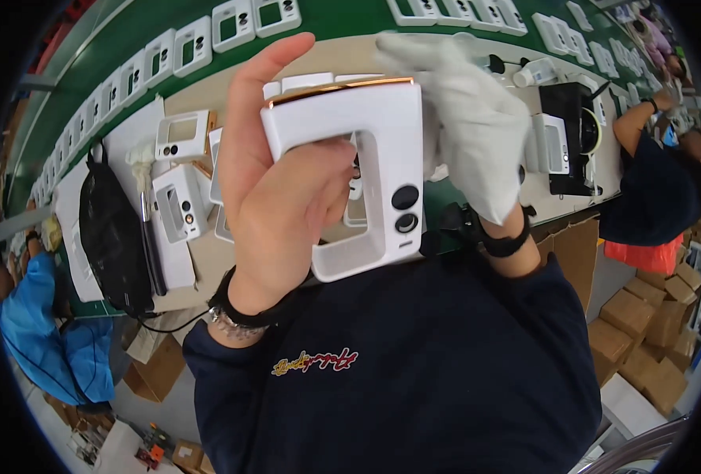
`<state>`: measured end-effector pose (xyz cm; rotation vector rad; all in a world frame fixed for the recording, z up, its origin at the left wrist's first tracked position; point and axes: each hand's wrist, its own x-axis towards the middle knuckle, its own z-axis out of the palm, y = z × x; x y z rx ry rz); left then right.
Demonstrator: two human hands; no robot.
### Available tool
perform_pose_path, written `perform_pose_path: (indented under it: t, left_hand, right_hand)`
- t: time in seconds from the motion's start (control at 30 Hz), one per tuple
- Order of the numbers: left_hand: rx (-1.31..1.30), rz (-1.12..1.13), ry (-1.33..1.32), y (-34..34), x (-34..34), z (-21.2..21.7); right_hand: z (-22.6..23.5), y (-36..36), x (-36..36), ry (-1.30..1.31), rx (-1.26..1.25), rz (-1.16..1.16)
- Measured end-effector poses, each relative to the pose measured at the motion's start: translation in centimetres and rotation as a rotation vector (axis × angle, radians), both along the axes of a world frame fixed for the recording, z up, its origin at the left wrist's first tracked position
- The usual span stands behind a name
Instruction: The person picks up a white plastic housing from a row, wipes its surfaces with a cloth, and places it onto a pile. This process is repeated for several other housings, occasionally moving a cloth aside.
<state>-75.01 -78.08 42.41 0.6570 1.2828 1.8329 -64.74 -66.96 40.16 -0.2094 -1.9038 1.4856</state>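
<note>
My left hand is bare and holds up a white plastic housing with a rectangular opening, two dark round holes and a gold-coloured top edge. Its thumb passes over the inner side of the opening, while the index finger sticks up past the top left corner. On the housing's right side is my right hand, in a white glove. The glove is smeared by motion, with its fingertips above the gold edge; I cannot tell whether they touch it.
More white housings lie on the table left of my hand, beside a brush and a black pouch. A black fixture and a white bottle stand right. Rows of housings line the green conveyor. People work on both sides.
</note>
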Motion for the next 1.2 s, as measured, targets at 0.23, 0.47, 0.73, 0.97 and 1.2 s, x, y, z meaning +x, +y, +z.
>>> perform_pose_path:
  t: [0.23, 0.47, 0.73, 0.97, 1.2]
  left_hand:
    - [0.303, 0.035, -0.305, -1.1, 0.4, -0.2]
    - [0.411, 0.446, -0.186, 0.1, -2.6, -4.1]
    - [0.425, 0.460, -0.089, 1.3, -0.4, -3.7]
    - [0.254, 0.165, -0.151, -0.1, -0.6, -2.7]
    - [0.129, 0.238, 0.351, -0.6, 0.4, -3.4]
  right_hand:
    - [-2.6, -3.9, -0.9, -0.139, 0.556, -0.315]
    - [-1.4, -5.2, -2.5, 0.092, -0.860, -0.034]
    - [-4.3, -7.4, -4.9, 0.142, 0.040, -0.649]
    - [-4.3, -0.4, 1.0, -0.140, 0.074, -0.440]
    - [1.8, -3.2, -3.2, -0.239, 0.495, -0.064]
